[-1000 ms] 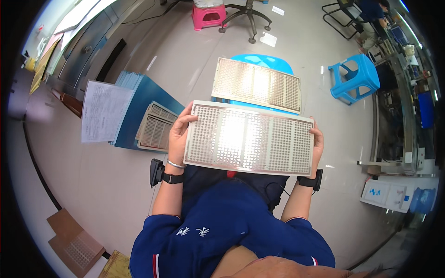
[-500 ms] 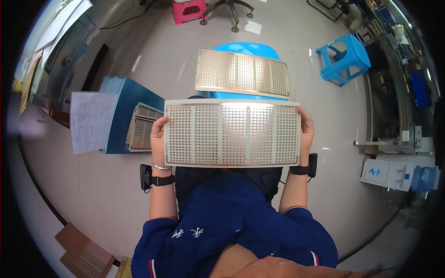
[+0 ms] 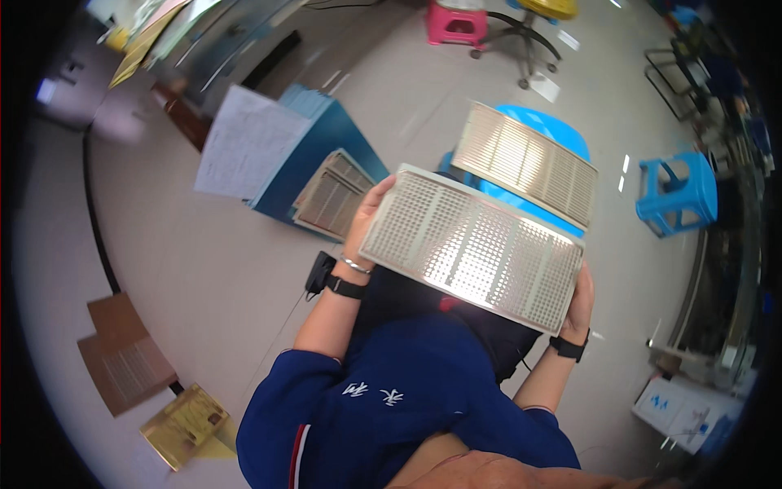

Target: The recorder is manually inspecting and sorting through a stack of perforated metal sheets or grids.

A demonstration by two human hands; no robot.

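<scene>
Both my hands grip a thin rectangular panel (image 3: 475, 251) covered in a grid of small shiny metallic squares, split by plain strips. Fingers of my left hand (image 3: 368, 218) close on its left end, partly hidden behind it. At the opposite end, my right hand (image 3: 581, 300) is closed round the edge, its fingertips mostly hidden. The panel is held over my lap, slanting down to the right in view. Just beyond it, a similar panel (image 3: 525, 163) lies on a blue stool (image 3: 547, 122).
To the left stands a blue board holder (image 3: 346, 134) with a paper sheet (image 3: 248, 143) and several stacked panels (image 3: 332, 196). Another blue stool (image 3: 680, 194) is at right. A pink stool (image 3: 456, 26) and a wheeled chair base (image 3: 524, 45) stand farther off. Cardboard (image 3: 122, 354) lies lower left.
My view has turned, so the surroundings shift and tilt clockwise. The panel stays in both hands, now slanted in view, with bright reflections moved across its surface.
</scene>
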